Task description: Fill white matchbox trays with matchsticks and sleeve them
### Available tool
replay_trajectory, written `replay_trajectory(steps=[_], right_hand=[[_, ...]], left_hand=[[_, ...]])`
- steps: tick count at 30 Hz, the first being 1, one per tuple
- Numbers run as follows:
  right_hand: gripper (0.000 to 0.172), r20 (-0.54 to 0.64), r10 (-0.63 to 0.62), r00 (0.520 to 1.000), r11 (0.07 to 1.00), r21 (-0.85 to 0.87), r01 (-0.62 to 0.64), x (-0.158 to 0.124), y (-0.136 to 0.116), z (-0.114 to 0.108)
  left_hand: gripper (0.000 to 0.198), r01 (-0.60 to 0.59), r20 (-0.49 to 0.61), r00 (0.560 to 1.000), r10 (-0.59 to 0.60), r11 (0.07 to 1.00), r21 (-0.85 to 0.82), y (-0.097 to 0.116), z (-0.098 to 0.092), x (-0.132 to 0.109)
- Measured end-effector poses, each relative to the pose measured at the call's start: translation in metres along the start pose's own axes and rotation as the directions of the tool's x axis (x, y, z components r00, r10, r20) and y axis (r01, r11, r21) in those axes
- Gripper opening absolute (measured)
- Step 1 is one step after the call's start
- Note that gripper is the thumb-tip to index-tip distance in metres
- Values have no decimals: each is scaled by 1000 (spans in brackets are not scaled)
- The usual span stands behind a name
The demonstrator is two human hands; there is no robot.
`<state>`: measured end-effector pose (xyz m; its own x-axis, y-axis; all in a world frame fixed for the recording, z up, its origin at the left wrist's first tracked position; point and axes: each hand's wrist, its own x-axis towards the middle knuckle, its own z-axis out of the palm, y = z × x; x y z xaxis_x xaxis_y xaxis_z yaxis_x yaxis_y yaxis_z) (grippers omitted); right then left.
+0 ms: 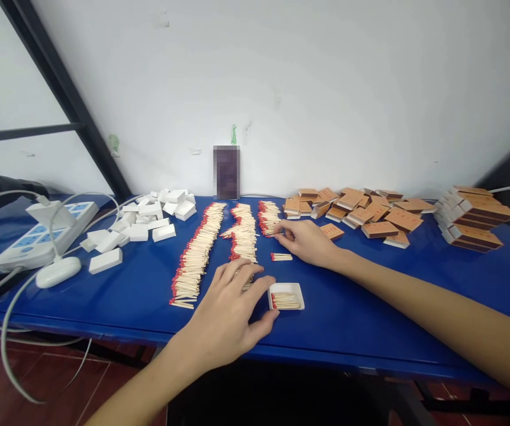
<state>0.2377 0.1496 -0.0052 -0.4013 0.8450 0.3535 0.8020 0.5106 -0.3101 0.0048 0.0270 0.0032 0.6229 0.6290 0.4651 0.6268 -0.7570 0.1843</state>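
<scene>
A white matchbox tray (300,290) lies on the blue table with red-tipped matches (285,301) inside. My left hand (232,310) grips its left end, thumb at the near corner and index finger at the far one. The other left fingers curve over the near end of the middle row of matches (244,228), hiding part of it. My right hand (306,239) is closed in a pinch at the near edge of the short right-hand row of matches (268,214); its fingertips partly cover the matches there. A small bunch of matches (281,257) lies just below that hand.
A long row of matches (197,254) runs along the left. White trays (139,231) are heaped behind it, near a power strip (44,236) with cables. Orange matchbox sleeves (370,213) lie scattered at back right, beside stacked matchboxes (472,219). The wall bounds the back.
</scene>
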Motion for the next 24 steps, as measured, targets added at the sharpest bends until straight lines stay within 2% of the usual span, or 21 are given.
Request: replay_trajectory(steps=[10, 16, 24], right_hand=[[27, 4, -17, 1000, 1000, 15, 17, -1, 2, 2], [20, 4, -11, 1000, 999, 34, 11, -1, 1, 1], [21, 23, -14, 1000, 1000, -9, 15, -1, -1, -1]], left_hand=[[31, -12, -3, 1000, 12, 1000, 11, -1, -1, 0], [30, -8, 4, 1000, 8, 1000, 8, -1, 0, 1], [30, -9, 3, 1000, 9, 1000, 8, -2, 0, 0]])
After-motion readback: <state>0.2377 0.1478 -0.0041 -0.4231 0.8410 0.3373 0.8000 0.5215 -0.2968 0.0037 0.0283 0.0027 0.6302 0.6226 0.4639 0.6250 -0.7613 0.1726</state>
